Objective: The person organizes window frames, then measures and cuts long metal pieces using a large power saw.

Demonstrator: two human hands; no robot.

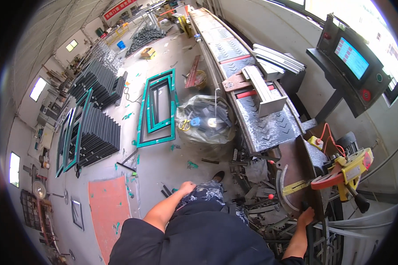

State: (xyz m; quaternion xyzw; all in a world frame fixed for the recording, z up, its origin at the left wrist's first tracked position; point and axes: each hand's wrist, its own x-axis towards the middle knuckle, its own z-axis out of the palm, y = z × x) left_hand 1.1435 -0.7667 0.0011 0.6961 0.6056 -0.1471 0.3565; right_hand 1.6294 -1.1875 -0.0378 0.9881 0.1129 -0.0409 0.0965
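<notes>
My left hand (188, 187) is curled beside my thigh; whatever it may hold is hidden. To the right, my right hand (306, 217) is closed around a dark bar (311, 238) at the near edge of the mitre saw's table (292, 172). The saw (347, 172) has a yellow and red body with a black handle, and stands just beyond that hand. A curved pale angle scale (280, 190) and a yellow strip (295, 187) show on its base. Red knobs (271, 196) stick out on its left side.
A roller conveyor (265, 126) carries pale metal profiles (258, 84). Above it hangs a control panel (351, 57). A plastic-lined bin of offcuts (205, 119) stands ahead, near green-edged window frames (157, 142) and stacked dark frames (101, 132). Metal scraps (256, 194) litter the floor beneath the saw.
</notes>
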